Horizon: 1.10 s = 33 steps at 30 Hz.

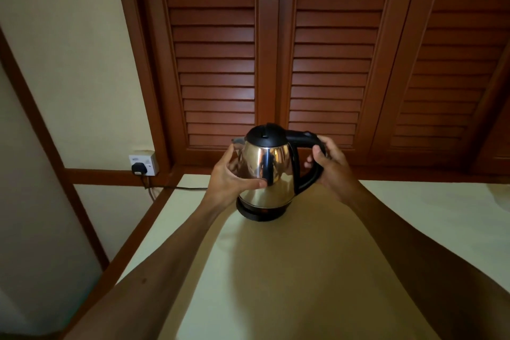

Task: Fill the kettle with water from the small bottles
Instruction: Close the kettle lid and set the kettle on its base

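A steel kettle [271,171] with a black lid, black handle and black base stands on the pale table [276,270] near its far edge. The lid is down. My left hand [229,176] cups the kettle's left side, thumb across the front of the steel body, fingers curved round behind. My right hand [329,163] grips the top of the black handle on the right. No small bottle is in view.
Brown louvred shutters [303,50] rise right behind the table. A wall socket [143,164] with a black plug sits at the left, its cord running along the table's back edge. A wooden rim borders the table's left side.
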Tool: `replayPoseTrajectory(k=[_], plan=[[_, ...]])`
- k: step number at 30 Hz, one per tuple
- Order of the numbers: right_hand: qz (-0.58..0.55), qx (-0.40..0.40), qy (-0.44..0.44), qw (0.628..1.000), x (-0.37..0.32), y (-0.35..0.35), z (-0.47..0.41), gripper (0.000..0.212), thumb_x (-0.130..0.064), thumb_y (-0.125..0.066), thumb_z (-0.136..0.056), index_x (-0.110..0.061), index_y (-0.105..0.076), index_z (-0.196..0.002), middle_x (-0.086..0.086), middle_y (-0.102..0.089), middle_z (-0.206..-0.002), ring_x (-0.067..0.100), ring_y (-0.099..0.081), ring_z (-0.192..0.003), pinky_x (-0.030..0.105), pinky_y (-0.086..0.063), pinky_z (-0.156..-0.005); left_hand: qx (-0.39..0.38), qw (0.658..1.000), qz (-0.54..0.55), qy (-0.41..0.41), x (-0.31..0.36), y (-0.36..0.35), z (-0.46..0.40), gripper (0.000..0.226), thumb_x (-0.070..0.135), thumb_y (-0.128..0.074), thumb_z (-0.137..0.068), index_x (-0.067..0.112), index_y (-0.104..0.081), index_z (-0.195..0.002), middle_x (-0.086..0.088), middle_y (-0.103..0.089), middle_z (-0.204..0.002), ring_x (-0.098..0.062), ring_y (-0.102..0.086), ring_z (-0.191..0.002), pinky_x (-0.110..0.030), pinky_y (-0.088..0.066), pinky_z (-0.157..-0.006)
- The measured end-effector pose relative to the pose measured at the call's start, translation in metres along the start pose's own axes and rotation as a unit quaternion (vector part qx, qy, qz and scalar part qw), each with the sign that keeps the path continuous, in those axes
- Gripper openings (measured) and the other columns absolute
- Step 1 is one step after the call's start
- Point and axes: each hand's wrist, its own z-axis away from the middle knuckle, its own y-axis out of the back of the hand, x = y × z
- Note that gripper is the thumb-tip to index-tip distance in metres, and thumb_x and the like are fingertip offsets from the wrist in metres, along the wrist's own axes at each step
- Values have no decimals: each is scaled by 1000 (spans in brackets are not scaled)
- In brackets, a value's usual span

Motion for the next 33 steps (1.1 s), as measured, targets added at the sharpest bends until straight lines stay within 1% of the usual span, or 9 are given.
replayPoseTrajectory(k=[2,4,8,10,13,18,21,25,33], plan=[[-10,6,-4,1000,3,-3,-5,25,-23,-47,-100,-39,-60,-114,-1,-57,-90,16,-58,-90,54,-49,-92,-3,1000,15,1,-7,0,-6,112,-2,-92,-56,22,-34,-149,25,-55,-107,20,-56,-94,-2,-46,-75],[-31,9,-10,999,8,-5,-11,24,-18,-46,-101,-31,-59,-115,-1,-56,-88,16,-57,-87,50,-48,-89,-9,1000,24,3,-14,2,-15,103,-5,-91,-56,27,-42,-140,23,-63,-105,18,-61,-93,-5,-49,-74],[-47,12,-20,999,15,-10,-21,23,-13,-44,-101,-26,-58,-113,1,-53,-85,16,-55,-83,47,-46,-86,-11,1000,6,4,-27,6,-30,81,-5,-92,-55,44,-51,-106,18,-73,-100,4,-68,-100,-14,-52,-79],[-52,10,-22,998,19,-12,-26,23,-13,-44,-101,-26,-59,-111,0,-53,-84,15,-54,-82,47,-45,-85,-13,1000,5,-2,-32,8,-33,82,1,-94,-53,42,-53,-112,6,-73,-111,-6,-68,-109,-22,-55,-86],[-56,3,-29,998,26,-15,-29,22,-13,-45,-100,-24,-58,-114,0,-53,-83,15,-54,-82,47,-44,-86,-14,1000,-9,-7,-40,11,-34,85,8,-96,-53,45,-53,-116,6,-71,-118,-7,-65,-114,-28,-54,-94],[-56,-12,-33,998,30,-16,-30,23,-15,-44,-101,-27,-58,-116,-2,-53,-82,14,-55,-82,48,-47,-85,-11,999,-28,-13,-43,15,-35,86,5,-94,-57,63,-51,-105,9,-71,-115,0,-64,-111,-18,-53,-88],[-52,-14,-31,998,29,-15,-29,24,-14,-43,-101,-29,-56,-114,0,-51,-82,16,-53,-83,47,-49,-81,-13,999,-34,-19,-45,16,-35,83,5,-93,-59,57,-49,-107,12,-69,-111,4,-64,-107,-15,-52,-84],[-36,-15,-33,999,29,-15,-25,24,-16,-43,-102,-32,-56,-113,1,-52,-83,18,-55,-84,50,-50,-82,-26,998,-38,-38,-45,16,-33,87,13,-94,-59,31,-50,-131,3,-68,-122,-11,-64,-117,-32,-55,-96],[-29,2,-42,999,24,-18,-29,26,-17,-44,-101,-33,-60,-112,3,-53,-82,19,-56,-83,48,-48,-76,-7,998,-46,-51,-46,13,-32,88,15,-94,-59,24,-48,-134,3,-67,-121,-9,-65,-113,-37,-56,-95]])
